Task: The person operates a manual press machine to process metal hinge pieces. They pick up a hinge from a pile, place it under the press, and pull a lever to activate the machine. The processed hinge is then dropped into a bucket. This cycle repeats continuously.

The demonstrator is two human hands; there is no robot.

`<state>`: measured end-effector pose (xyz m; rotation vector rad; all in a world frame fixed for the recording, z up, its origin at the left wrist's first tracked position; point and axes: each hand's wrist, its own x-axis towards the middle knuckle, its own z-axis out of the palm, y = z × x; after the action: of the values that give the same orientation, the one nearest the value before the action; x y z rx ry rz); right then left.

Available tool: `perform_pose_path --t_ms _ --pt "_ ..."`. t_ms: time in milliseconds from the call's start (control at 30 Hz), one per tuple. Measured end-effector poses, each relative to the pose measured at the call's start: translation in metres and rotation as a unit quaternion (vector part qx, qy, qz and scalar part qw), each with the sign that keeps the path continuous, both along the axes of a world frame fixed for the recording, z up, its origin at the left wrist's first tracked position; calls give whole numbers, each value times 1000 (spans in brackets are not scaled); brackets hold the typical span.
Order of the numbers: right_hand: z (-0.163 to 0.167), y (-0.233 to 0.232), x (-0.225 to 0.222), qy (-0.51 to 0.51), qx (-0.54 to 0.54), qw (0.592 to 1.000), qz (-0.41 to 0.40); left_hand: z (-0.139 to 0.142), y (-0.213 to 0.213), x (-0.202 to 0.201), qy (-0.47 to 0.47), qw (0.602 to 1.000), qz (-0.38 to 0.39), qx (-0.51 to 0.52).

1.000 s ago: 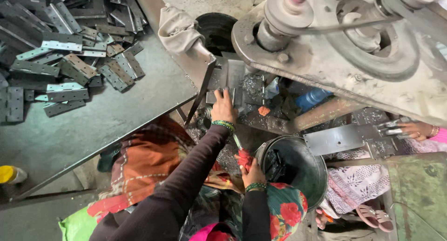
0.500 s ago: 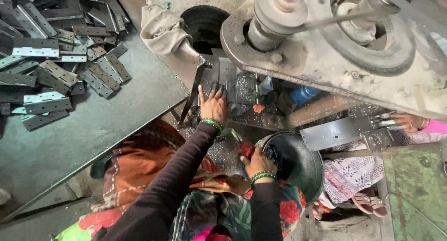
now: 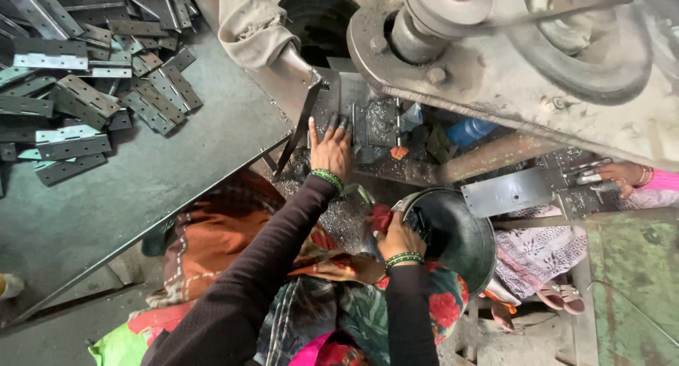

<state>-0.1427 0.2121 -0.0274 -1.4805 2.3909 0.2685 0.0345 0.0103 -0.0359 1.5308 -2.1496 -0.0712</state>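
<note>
My left hand [image 3: 330, 145] lies flat, fingers spread, on a grey metal plate [image 3: 373, 118] on the bed of a large press machine [image 3: 509, 69]. My right hand [image 3: 400, 235] reaches over the rim of a round black metal pan [image 3: 472, 224] by my lap, its fingers curled around dark metal pieces inside; what it grips is partly hidden. Both wrists carry green bangles. Metal shavings cover the surface below the left forearm.
A heap of flat metal hinge plates [image 3: 78, 90] lies on the floor at upper left. A cloth [image 3: 249, 23] hangs beside a dark round hole [image 3: 318, 16]. Another person's hand [image 3: 622, 176] holds a metal plate [image 3: 513, 191] at right. A blue bottle [image 3: 468, 130] stands under the machine.
My left hand stays on the plate on the machine bed. My right hand has moved from my lap to the rim of the black pan and into it.
</note>
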Motion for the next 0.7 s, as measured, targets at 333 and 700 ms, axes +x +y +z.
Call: perform_pose_path --t_ms 333,700 --pt "-68 15 12 -89 -93 991 -23 15 7 6 -6 999 -8 30" --pt "-33 19 26 7 -157 988 -1 14 -31 -5 -52 997 6 58"
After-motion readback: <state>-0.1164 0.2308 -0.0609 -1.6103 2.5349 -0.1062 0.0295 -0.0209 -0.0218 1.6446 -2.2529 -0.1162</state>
